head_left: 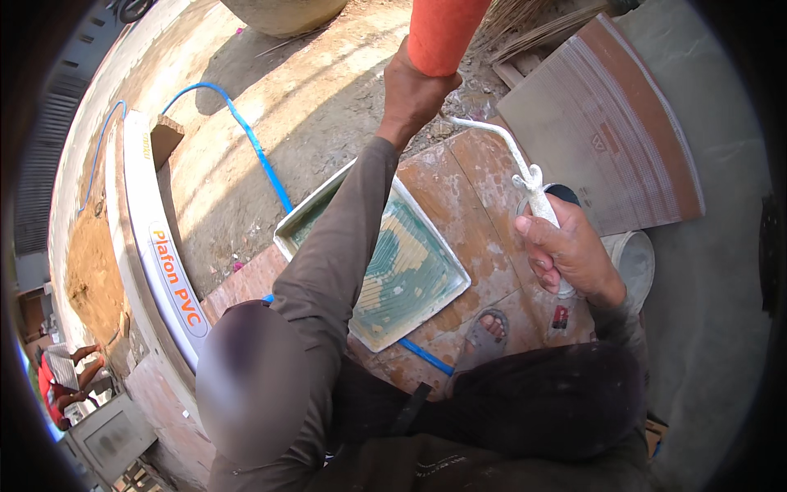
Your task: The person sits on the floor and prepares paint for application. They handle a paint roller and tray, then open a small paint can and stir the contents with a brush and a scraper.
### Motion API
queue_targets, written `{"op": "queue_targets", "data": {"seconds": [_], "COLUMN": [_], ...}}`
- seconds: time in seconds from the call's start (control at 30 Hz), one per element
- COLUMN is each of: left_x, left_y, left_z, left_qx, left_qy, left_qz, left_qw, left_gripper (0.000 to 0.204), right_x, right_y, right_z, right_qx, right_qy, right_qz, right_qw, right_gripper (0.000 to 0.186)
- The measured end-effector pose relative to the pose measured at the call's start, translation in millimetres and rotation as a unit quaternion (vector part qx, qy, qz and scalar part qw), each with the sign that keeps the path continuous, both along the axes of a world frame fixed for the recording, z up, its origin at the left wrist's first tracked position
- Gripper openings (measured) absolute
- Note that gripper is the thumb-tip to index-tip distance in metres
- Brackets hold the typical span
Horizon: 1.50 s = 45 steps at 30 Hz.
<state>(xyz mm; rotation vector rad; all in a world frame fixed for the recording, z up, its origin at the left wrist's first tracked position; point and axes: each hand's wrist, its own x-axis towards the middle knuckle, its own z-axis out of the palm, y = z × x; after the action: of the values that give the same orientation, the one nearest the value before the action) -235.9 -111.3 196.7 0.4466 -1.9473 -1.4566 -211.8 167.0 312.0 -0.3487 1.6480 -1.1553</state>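
My left arm reaches far forward, and my left hand (pixel 414 94) is closed on the lower end of an orange-red, smooth, tapered thing (pixel 447 37). The picture's upper edge cuts it off, so its kind does not show. My right hand (pixel 570 250) is wrapped round the white, paint-crusted handle of a paint roller frame (pixel 533 190). Its bent rod runs left toward my left wrist; no roller sleeve is visible. Below my left forearm lies a rectangular tray (pixel 447 258) with a white rim and a wet, green-tinted inside. My forearm covers part of it.
A blue hose (pixel 246 131) runs beneath the tray. White tubs (pixel 638 266) stand beside my right hand. A brown-striped sheet (pixel 607 131) lies at the right. My sandalled foot (pixel 485 336) rests on stained tiles. At far left, a long white panel (pixel 168 254) and a person in red (pixel 61 381) appear.
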Motion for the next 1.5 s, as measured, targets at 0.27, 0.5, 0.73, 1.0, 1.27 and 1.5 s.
{"op": "queue_targets", "data": {"seconds": [0.27,0.5,0.73,1.0,1.27,1.5], "left_x": [-13,-5,27,66,131,133], "left_y": [7,6,22,-41,-84,-45], "left_z": [-6,-19,1,27,80,90], "left_qx": [0.003,0.005,0.032,-0.281,-0.283,-0.235], "left_qy": [-0.013,0.018,-0.006,-0.483,-0.312,-0.327], "left_qz": [-0.016,-0.138,-0.117,-0.101,0.069,0.009], "left_qw": [1.0,0.99,0.993,0.823,0.904,0.915], "left_gripper": [0.044,0.048,0.048,0.065,0.05,0.055], "right_x": [-1,2,47,40,96,115], "right_y": [7,3,17,29,52,66], "right_z": [-6,-75,-126,-161,-167,-196], "right_qx": [-0.01,-0.041,-0.067,0.035,0.078,0.107], "right_qy": [-0.009,0.036,0.012,0.309,0.407,0.49], "right_qz": [-0.021,-0.024,-0.06,-0.064,0.066,0.15], "right_qw": [1.0,0.998,0.996,0.948,0.908,0.852], "right_gripper": [0.03,0.033,0.031,0.039,0.034,0.033]}}
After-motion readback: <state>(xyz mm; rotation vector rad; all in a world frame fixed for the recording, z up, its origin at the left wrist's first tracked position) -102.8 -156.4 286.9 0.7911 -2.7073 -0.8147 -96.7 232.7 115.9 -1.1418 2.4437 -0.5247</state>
